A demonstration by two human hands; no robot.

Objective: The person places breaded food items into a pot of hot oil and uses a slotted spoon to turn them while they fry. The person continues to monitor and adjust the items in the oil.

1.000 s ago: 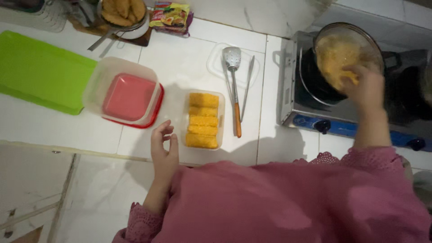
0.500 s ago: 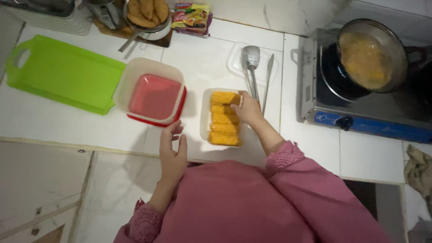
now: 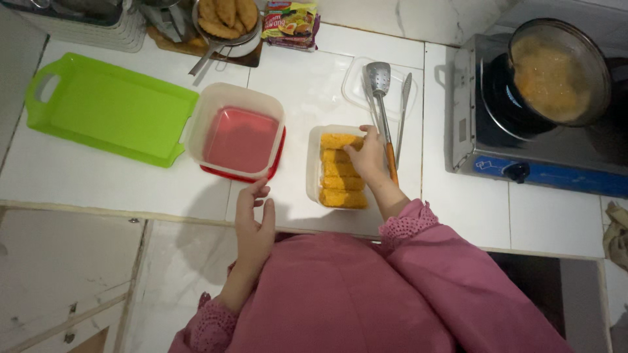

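Green and bare, the handled tray (image 3: 108, 114) lies left of the red-based tub (image 3: 241, 134), also bare inside. Your right hand (image 3: 370, 157) pinches the top breaded roll (image 3: 340, 140) in the clear container (image 3: 313, 170); your left hand (image 3: 254, 219) rests open on the counter edge.

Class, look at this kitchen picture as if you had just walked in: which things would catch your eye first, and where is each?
The bright green tray at the counter's left stands out first. In the middle, the right hand reaches into a clear container of golden breaded sticks, beside a red-bottomed tub, while the left hand rests at the counter edge. At right, a pan of bubbling oil sits on a stove.
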